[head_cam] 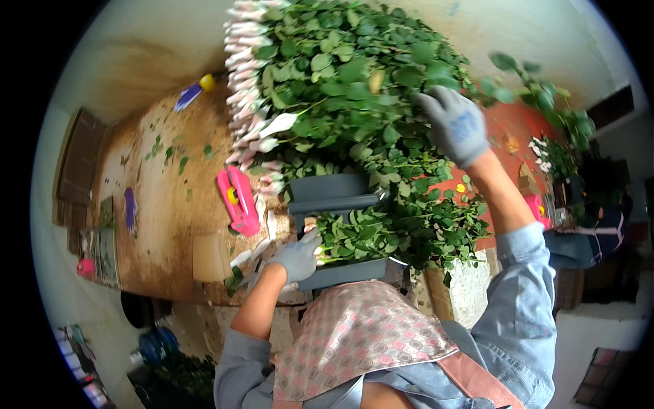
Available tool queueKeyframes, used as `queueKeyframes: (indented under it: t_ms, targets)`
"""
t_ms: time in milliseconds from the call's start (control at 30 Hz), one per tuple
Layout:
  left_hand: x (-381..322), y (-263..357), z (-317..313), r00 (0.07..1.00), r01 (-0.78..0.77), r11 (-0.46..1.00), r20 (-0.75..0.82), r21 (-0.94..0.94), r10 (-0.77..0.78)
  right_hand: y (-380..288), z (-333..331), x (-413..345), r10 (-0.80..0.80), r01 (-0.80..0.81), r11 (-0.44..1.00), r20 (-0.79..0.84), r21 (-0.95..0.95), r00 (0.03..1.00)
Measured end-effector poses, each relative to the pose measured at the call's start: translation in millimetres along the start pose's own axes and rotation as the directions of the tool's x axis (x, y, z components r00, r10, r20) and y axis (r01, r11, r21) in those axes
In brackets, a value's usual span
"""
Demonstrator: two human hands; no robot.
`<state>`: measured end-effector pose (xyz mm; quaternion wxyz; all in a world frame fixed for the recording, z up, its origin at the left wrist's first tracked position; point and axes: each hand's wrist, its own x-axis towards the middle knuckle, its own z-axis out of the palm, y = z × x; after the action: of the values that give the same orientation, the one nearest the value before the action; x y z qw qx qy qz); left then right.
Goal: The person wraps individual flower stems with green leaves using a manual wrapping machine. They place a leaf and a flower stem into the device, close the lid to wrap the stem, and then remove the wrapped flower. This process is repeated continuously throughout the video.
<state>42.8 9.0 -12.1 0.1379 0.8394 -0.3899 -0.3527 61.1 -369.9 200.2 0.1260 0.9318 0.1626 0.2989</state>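
Observation:
My left hand (296, 258), in a grey glove, rests at the bud end of some leafy stems (357, 235) lying in a dark grey tray-like holder (342, 273). My right hand (456, 125), also gloved, is raised over the right part of a large pile of leafy rose stems (347, 76); whether it holds a stem is unclear. White and pale pink sleeved flower heads (248, 66) line the pile's left side. One white-sleeved bud (278, 125) sticks out of the pile. A pink tape dispenser (238, 202) lies left of the holder.
Loose white sleeves (271, 225) and a cardboard piece (209, 258) lie on the worn wooden table (153, 204). Purple-and-white gloves (188, 97) lie farther back. A blurred leafy stem (546, 97) is at the upper right. Another person (587, 240) is at the far right.

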Motion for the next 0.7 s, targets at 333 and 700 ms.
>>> queueKeyframes:
  t_ms: [333,700]
  targets:
    - [7.2,-6.1,8.0,0.997,0.041,0.999,0.063,0.007,-0.042,-36.3,17.8,-153.1,0.196,-0.329,0.902,0.413,0.281,0.89]
    - [3.0,-0.5,0.9,0.995,0.074,0.996,0.076,-0.047,-0.07,-74.8,75.0,-186.5,0.324,-0.235,0.942,0.831,-0.239,0.452]
